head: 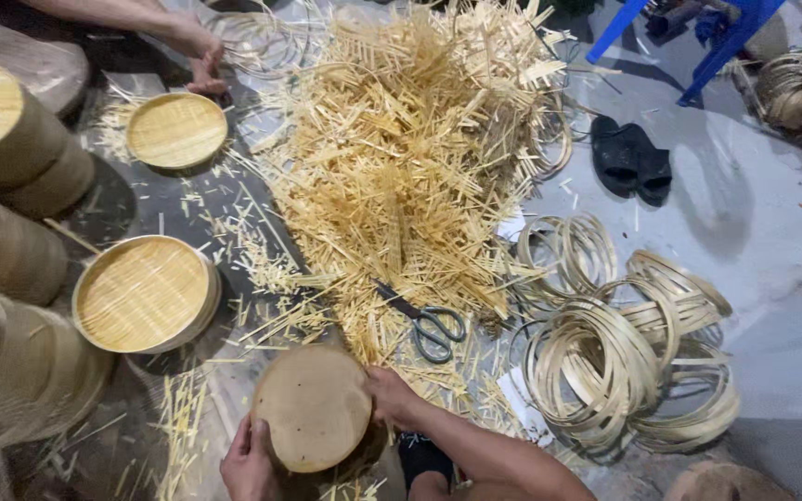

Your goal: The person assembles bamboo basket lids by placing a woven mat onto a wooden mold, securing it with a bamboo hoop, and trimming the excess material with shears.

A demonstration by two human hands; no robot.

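Note:
My left hand (249, 464) and my right hand (392, 395) grip the two sides of a round woven bamboo tray (313, 408), turned underside up, at the bottom centre. Scissors with grey-green handles (427, 320) lie just beyond my right hand, at the foot of a big heap of bamboo strip offcuts (410, 158). A finished shallow round tray (145, 294) lies to the left of my hands, face up.
Stacks of round trays (11, 139) line the left edge. Another tray (176, 130) lies near another person's hand (199, 56) at the top left. Coiled bamboo hoops (624, 353) pile at the right. Black sandals (631, 160) and blue stool legs (698, 37) stand beyond.

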